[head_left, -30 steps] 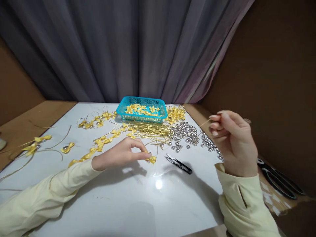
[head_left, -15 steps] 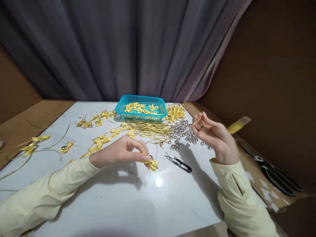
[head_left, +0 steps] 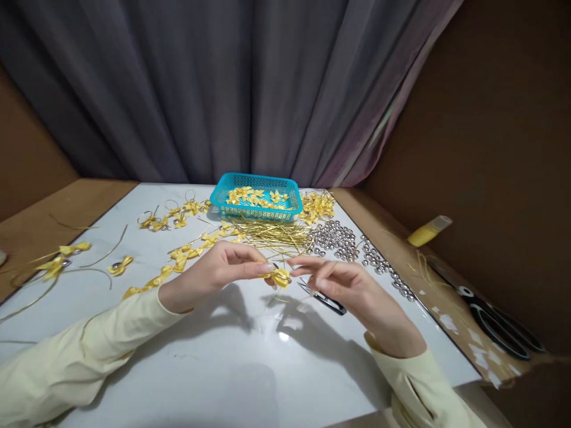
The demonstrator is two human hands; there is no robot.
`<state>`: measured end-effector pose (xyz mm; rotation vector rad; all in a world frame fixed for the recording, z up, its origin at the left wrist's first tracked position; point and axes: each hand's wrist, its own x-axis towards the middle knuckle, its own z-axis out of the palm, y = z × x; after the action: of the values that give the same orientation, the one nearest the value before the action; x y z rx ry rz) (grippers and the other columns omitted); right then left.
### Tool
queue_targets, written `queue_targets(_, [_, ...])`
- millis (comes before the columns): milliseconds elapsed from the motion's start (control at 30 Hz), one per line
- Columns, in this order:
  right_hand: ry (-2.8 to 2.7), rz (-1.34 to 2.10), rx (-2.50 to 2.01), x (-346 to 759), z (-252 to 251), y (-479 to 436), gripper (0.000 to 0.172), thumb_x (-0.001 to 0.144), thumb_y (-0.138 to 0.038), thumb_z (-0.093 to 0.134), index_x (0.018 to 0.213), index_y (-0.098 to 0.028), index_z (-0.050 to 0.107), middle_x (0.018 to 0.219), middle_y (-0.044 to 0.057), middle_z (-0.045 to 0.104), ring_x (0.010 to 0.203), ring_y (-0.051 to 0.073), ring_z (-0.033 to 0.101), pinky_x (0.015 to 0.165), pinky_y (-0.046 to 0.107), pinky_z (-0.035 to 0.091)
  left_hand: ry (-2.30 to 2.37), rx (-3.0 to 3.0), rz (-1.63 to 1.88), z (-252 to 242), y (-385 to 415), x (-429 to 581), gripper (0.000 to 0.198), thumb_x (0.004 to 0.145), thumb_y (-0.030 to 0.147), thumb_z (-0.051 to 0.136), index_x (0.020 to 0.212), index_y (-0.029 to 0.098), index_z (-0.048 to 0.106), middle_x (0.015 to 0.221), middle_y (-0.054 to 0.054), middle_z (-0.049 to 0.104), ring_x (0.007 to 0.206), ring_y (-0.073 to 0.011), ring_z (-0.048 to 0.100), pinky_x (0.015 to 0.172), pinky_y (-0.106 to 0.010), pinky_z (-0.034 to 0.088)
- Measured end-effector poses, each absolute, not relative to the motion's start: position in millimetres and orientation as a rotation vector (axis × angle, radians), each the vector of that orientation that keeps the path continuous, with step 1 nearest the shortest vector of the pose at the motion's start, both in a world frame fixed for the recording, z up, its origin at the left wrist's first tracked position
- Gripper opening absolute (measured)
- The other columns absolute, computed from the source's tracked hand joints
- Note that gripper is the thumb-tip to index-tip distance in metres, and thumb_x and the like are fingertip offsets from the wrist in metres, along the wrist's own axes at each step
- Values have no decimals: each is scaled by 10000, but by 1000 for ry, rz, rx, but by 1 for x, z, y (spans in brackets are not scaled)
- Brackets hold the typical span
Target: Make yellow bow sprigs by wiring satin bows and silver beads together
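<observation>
My left hand [head_left: 220,268] pinches a small yellow ribbon bow [head_left: 279,277] just above the white table [head_left: 250,356]. My right hand [head_left: 352,288] has come in beside it, fingers stretched toward the bow and touching it; a thin gold wire seems to run between the two hands, but I cannot make out whether the right fingers grip it. A small black thread snip [head_left: 328,300] lies on the table partly under my right hand.
A turquoise basket [head_left: 256,199] of yellow bows stands at the back. In front of it lie gold wires [head_left: 272,233], silver beads [head_left: 343,241] and finished bow strands [head_left: 178,258]. Large black scissors [head_left: 495,318] and a yellow tube [head_left: 428,230] rest on the brown ledge at right.
My right hand came down from its raised spot at the right and moved left to the bow. My left hand kept hold of the bow and lifted slightly.
</observation>
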<state>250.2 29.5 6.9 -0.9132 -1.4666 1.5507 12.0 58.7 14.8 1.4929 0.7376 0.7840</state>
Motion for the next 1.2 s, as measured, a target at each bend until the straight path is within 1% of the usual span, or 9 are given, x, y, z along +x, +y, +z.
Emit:
queue_targets(67, [-1459, 1650, -833, 240, 5, 24, 147, 811, -287, 667, 697, -193, 671, 1150, 50, 647, 1000, 185, 609, 864, 341, 456, 752, 1535, 791, 17, 56, 13, 142, 822, 228, 627, 716, 193, 715, 762, -20, 704, 770, -152, 635, 765, -278, 485])
queue_targets(233, [-1301, 1666, -699, 226, -3, 17, 152, 838, -321, 635, 745, -201, 645, 799, 20, 675, 814, 169, 623, 831, 361, 457, 832, 1630, 862, 21, 54, 15, 143, 801, 243, 637, 684, 189, 699, 749, -17, 693, 745, -154, 622, 726, -275, 482])
queue_targets(467, [-1133, 1653, -869, 212, -3, 3, 206, 858, -358, 603, 780, -172, 646, 804, 45, 688, 753, 165, 648, 781, 332, 474, 865, 1675, 921, 20, 46, 17, 167, 821, 249, 618, 682, 194, 692, 757, -12, 679, 743, -153, 609, 719, -276, 475])
queue_targets(600, [-1084, 1609, -902, 208, -10, -1, 197, 850, -352, 613, 792, -168, 654, 789, 43, 708, 616, 125, 627, 672, 285, 473, 893, 1722, 1024, 14, 42, 18, 141, 816, 251, 632, 701, 191, 685, 785, -18, 669, 801, -166, 599, 754, -285, 468])
queue_targets(800, [-1115, 1092, -1158, 213, -6, -4, 155, 830, -325, 637, 883, -191, 695, 825, 52, 719, 597, 137, 581, 648, 300, 477, 912, 1771, 1130, 8, 41, 18, 112, 815, 235, 634, 718, 202, 678, 811, -19, 668, 879, -178, 582, 809, -303, 456])
queue_targets(900, [-1196, 994, -1215, 219, 2, -3, 150, 835, -331, 625, 870, -210, 705, 838, 51, 710, 583, 139, 537, 629, 303, 465, 907, 1781, 1095, 9, 41, 18, 128, 823, 242, 623, 718, 201, 682, 792, -25, 670, 878, -186, 580, 812, -317, 456])
queue_targets(1067, [-1456, 1374, -999, 224, 0, 5, 185, 811, -339, 649, 679, -221, 706, 836, 62, 689, 992, 217, 577, 755, 310, 462, 802, 1771, 1019, 12, 41, 16, 122, 832, 225, 612, 738, 192, 681, 796, -32, 657, 851, -183, 576, 800, -320, 455])
queue_targets(1100, [-1477, 1462, -961, 224, -3, 6, 187, 804, -343, 657, 671, -219, 701, 811, 58, 686, 980, 212, 580, 742, 306, 463, 772, 1776, 996, 13, 41, 16, 124, 837, 218, 607, 740, 193, 679, 790, -29, 652, 850, -181, 573, 798, -316, 454])
queue_targets(1200, [-1487, 1645, -886, 224, -6, 6, 188, 814, -350, 645, 703, -204, 687, 772, 39, 687, 721, 153, 593, 634, 277, 455, 711, 1805, 930, 15, 41, 13, 117, 840, 196, 605, 744, 198, 671, 789, -20, 638, 864, -176, 564, 805, -309, 450])
